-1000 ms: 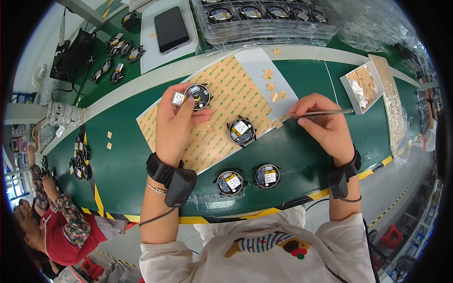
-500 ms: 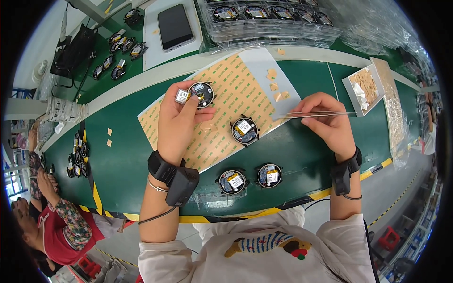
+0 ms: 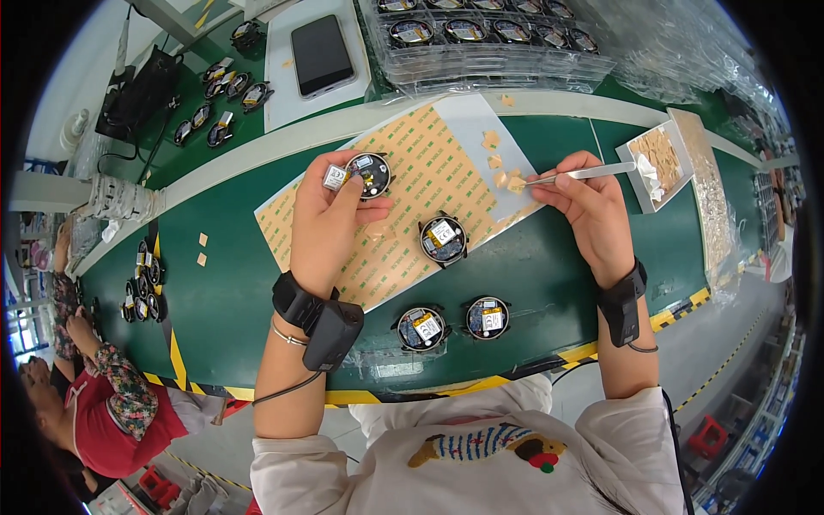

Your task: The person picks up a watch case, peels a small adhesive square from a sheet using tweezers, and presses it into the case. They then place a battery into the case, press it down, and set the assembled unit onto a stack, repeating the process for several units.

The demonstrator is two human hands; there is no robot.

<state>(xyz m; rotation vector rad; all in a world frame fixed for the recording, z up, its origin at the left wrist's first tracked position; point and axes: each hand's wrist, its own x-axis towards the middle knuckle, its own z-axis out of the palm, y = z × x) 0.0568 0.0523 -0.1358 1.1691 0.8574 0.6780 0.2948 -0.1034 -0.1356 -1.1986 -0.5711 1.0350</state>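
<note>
My left hand (image 3: 324,210) grips a round open watch body (image 3: 374,184), its circuit board facing up. A small silver battery (image 3: 336,178) sticks out at that watch's left side, beside my thumb. Tweezers (image 3: 592,172) are pinched in my right hand (image 3: 592,210). Their tips touch or hover just over a small tan adhesive piece (image 3: 516,184) on the pale strip of a backing sheet (image 3: 395,215); whether they grip it, I cannot tell. Another open watch body (image 3: 444,239) lies at the sheet's lower right edge. Nearer me lie two more watch bodies, left (image 3: 421,329) and right (image 3: 487,318).
A white box (image 3: 642,184) of tan scraps stands at the right. Clear trays (image 3: 498,64) of watch bodies and a phone (image 3: 323,53) sit at the back. More watch bodies (image 3: 142,287) cluster at left, near a co-worker's arm (image 3: 120,390). Striped tape marks the table edge.
My right hand has turned and shifted slightly, bringing the tweezers' tips down to a tan piece on the pale strip. My left hand keeps the watch body in nearly the same place.
</note>
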